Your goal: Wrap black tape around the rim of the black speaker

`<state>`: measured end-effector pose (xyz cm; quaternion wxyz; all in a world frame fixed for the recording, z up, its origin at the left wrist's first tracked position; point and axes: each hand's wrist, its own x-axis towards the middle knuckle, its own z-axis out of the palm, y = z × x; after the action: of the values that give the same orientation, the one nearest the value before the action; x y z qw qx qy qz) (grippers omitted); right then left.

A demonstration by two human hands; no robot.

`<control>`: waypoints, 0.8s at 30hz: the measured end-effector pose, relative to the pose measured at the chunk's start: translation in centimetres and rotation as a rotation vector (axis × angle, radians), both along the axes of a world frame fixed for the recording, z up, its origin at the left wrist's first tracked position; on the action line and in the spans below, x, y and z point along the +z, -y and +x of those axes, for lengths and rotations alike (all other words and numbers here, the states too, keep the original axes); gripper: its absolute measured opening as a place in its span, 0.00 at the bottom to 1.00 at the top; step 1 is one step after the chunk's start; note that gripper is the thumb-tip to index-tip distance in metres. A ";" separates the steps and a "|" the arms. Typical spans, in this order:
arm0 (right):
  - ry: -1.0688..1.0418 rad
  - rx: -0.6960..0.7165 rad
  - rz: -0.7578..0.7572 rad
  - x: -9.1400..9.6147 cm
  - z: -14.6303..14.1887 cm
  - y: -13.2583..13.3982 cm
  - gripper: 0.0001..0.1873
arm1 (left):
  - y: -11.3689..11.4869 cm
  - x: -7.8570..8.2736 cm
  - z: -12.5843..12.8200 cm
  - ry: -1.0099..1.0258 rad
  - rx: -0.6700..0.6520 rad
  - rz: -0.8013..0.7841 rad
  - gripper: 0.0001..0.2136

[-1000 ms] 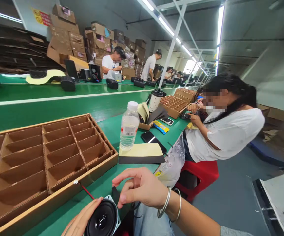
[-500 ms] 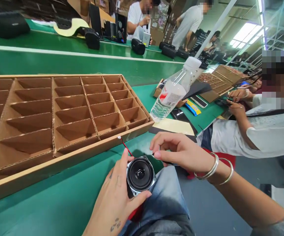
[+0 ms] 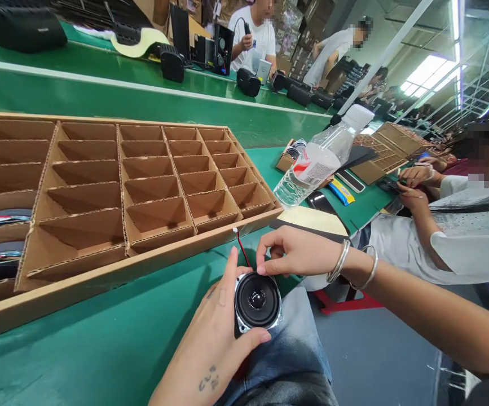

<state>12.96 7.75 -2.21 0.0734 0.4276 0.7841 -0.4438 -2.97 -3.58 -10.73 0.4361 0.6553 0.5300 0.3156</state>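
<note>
My left hand (image 3: 210,332) holds a round black loudspeaker driver (image 3: 256,300) with a metal frame, its cone facing up, above my jeans-covered lap (image 3: 289,338). A red wire (image 3: 242,251) rises from behind the driver towards the edge of a cardboard divider tray (image 3: 151,269). My right hand (image 3: 290,251), with two metal bangles on the wrist, reaches in from the right. Its curled fingertips are at the driver's upper rim, and anything pinched there is hidden.
The large tray stands on the green workbench (image 3: 79,338), with dark round drivers (image 3: 1,259) in its left compartments. Beyond it are a plastic water bottle (image 3: 316,166) and a cream-and-black sheet (image 3: 312,221). A co-worker (image 3: 447,237) sits at right, working with both hands.
The view has swung left and tilted, showing more of the tray. The driver now sits higher in my left hand, cone upward, and my right hand has closed in on its upper rim.
</note>
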 end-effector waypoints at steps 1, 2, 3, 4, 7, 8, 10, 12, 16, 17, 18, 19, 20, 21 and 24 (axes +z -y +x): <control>-0.002 0.009 -0.012 0.0 -0.1 -0.1 0.09 | 0.0 0.0 0.0 -0.001 -0.003 -0.003 0.46; -0.003 0.020 -0.021 0.0 -0.3 -0.3 0.08 | 0.0 0.1 0.0 -0.001 -0.004 -0.006 0.46; -0.002 0.033 -0.024 0.0 -0.4 -0.4 0.07 | 0.0 0.2 0.1 -0.001 0.002 -0.012 0.46; 0.000 0.046 -0.020 0.0 -0.5 -0.5 0.06 | -0.1 0.2 0.1 0.000 0.010 -0.020 0.46; 0.012 0.097 0.019 0.0 -0.8 -0.9 0.04 | -0.1 0.4 0.1 0.009 0.026 -0.045 0.45; 0.012 0.114 0.032 0.0 -0.9 -1.0 0.04 | -0.1 0.5 0.1 0.012 0.026 -0.050 0.45; 0.009 0.143 0.044 0.0 -1.0 -1.1 0.05 | -0.1 0.7 0.0 0.014 0.024 -0.053 0.44; 0.012 0.161 0.049 0.0 -1.0 -1.1 0.05 | 0.0 0.8 0.1 0.008 0.025 -0.067 0.45; 0.020 0.177 0.047 0.0 -1.2 -1.2 0.05 | 0.0 0.8 0.1 -0.021 0.026 -0.063 0.44; 0.021 0.180 0.045 0.0 -1.2 -1.3 0.05 | 0.0 0.8 0.1 -0.029 0.029 -0.051 0.44; 0.022 0.183 0.044 0.0 -1.3 -1.3 0.05 | 0.0 0.7 0.1 -0.033 0.032 -0.037 0.44; 0.022 0.186 0.043 -0.1 -1.3 -1.4 0.05 | 0.0 0.7 0.1 -0.036 0.035 -0.028 0.44; 0.022 0.188 0.043 -0.1 -1.3 -1.4 0.05 | 0.0 0.7 0.1 -0.037 0.037 -0.027 0.44; 0.023 0.187 0.043 -0.1 -1.4 -1.4 0.05 | 0.0 0.8 0.1 -0.036 0.037 -0.033 0.44; 0.017 0.177 0.040 -0.1 -1.4 -1.4 0.04 | 0.0 0.9 0.1 -0.028 0.033 -0.053 0.42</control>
<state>11.56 9.19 -2.28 0.1105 0.3617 0.8269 -0.4161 -2.84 -3.58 -9.85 0.4405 0.6391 0.5548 0.2995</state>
